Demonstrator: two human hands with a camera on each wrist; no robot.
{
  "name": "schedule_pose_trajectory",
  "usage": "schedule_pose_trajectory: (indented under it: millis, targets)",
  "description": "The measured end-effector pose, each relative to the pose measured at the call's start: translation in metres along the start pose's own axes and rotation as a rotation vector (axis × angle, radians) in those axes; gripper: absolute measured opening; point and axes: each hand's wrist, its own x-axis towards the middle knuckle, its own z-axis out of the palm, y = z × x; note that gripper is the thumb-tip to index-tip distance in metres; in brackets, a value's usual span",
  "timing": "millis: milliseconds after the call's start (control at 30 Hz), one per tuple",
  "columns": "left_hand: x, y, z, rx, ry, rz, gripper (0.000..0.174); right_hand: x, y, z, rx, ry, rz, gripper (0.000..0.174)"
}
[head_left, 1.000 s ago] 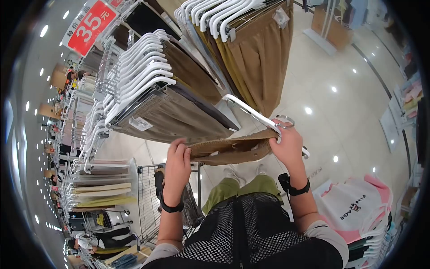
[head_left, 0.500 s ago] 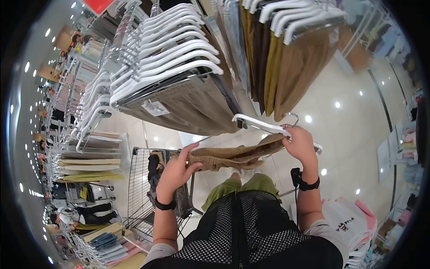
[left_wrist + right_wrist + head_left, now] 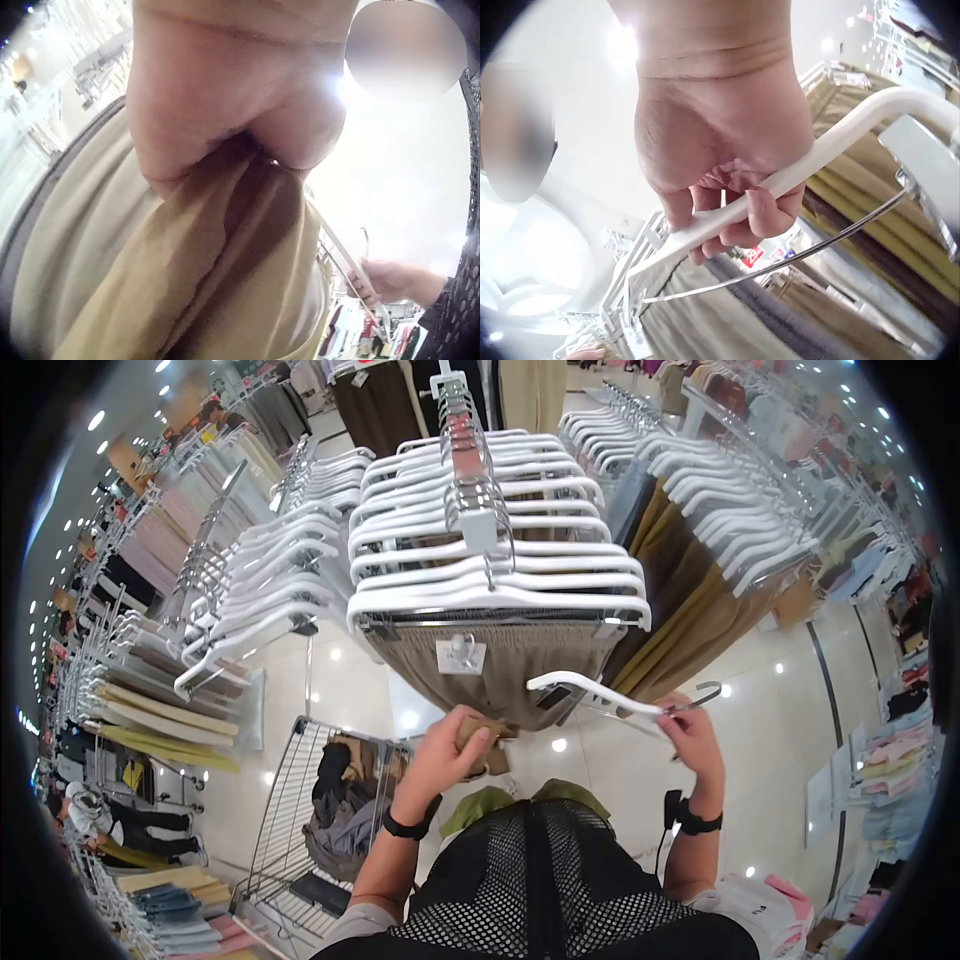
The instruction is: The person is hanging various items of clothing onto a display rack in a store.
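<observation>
Near a row of white hangers (image 3: 500,555), the left hand (image 3: 440,755) grips a tan cloth garment (image 3: 187,255), its bunched top hidden; the right hand (image 3: 692,742) holds a curved white plastic hanger (image 3: 847,139). Dark clothes (image 3: 345,815), hard to tell apart, lie in a grey wire cart (image 3: 285,795).

plain tan garment (image 3: 187,262), white clothes hanger (image 3: 585,687), plain taupe trousers (image 3: 545,650), white price tag (image 3: 462,657), black vest (image 3: 480,890) in dotted mesh, green trousers (image 3: 575,794), black wristband (image 3: 698,821), white-and-pink T-shirt (image 3: 750,905)

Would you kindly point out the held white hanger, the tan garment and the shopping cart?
White hanger (image 3: 840,140): right wrist view, on its white bar.
Tan garment (image 3: 187,259): left wrist view, on its folds.
Shopping cart (image 3: 285,795): head view, on its wire side.
</observation>
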Motion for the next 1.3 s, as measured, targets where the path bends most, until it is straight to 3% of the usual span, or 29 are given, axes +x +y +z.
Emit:
schedule_pose_trajectory:
  millis: [33,67,133,200,267,333,400,433,467,533,600,667,700,767,867,900,967,1100,1233,1300]
  targets:
    - [0.005,-0.004,0.002,0.007,-0.033,-0.049,0.032,0.001,-0.002,0.015,0.15,0.003,0.035,0.015]
    - [0.012,-0.017,0.005,-0.073,-0.065,0.067,0.042,0.002,-0.003,0.029,0.299,0.007,0.066,0.015]
    - [0.018,-0.03,0.006,-0.285,-0.184,0.006,0.053,0.005,0.002,0.055,0.298,-0.073,0.122,0.015]
    - [0.022,-0.044,0.004,-0.212,-0.207,0.107,0.07,0.01,-0.033,0.07,0.259,-0.149,0.332,0.015]
    - [0.023,-0.033,0.002,-0.213,-0.131,0.121,0.051,0.012,-0.006,0.09,0.255,-0.141,0.111,0.018]
    - [0.029,-0.025,-0.001,-0.194,-0.122,0.104,0.041,0.016,-0.011,0.089,0.226,-0.171,0.098,0.023]
    - [0.033,-0.024,-0.002,-0.176,-0.109,0.082,0.032,0.019,-0.02,0.082,0.039,-0.295,0.229,0.035]
    - [0.034,-0.025,-0.002,-0.177,-0.094,0.095,0.029,0.016,0.017,0.074,-0.088,-0.38,0.211,0.047]
    - [0.037,-0.026,-0.001,-0.178,-0.078,0.107,0.026,0.015,0.024,0.059,-0.099,-0.38,0.204,0.047]
    - [0.042,-0.031,0.002,-0.051,-0.136,0.132,0.025,0.018,0.023,0.039,-0.568,-0.37,0.666,0.047]
    - [0.042,-0.041,0.017,0.202,-0.097,0.273,0.025,0.019,0.012,0.029,-0.521,-0.27,0.629,0.05]
    - [0.037,-0.045,0.032,0.302,-0.132,0.265,0.026,0.025,-0.009,0.042,-0.095,-0.224,0.248,0.054]
    - [0.037,-0.045,0.038,0.411,-0.17,0.269,0.027,0.027,-0.009,0.056,0.01,-0.25,0.053,0.056]
    - [0.034,-0.045,0.052,0.428,-0.188,0.283,0.028,0.037,-0.039,0.086,0.13,-0.311,-0.139,0.054]
    - [0.036,-0.025,0.064,0.435,-0.205,0.28,0.03,0.051,-0.02,0.11,0.145,-0.457,-0.275,0.053]
    - [0.037,-0.018,0.067,0.387,-0.2,0.275,0.031,0.051,-0.01,0.114,0.146,-0.467,-0.287,0.053]
    - [0.039,-0.009,0.079,0.346,-0.181,0.263,0.032,0.046,0.007,0.114,0.179,-0.414,-0.117,0.046]
    - [0.045,0.008,0.108,0.35,-0.15,0.275,0.033,0.035,0.01,0.09,0.315,-0.292,-0.094,0.03]
    - [0.05,0.024,0.145,0.216,-0.211,0.168,0.034,0.027,0.043,0.05,0.328,-0.309,-0.122,0.03]
    - [0.051,0.03,0.159,0.107,-0.258,0.043,0.038,0.025,0.073,0.036,0.476,-0.116,0.102,0.028]
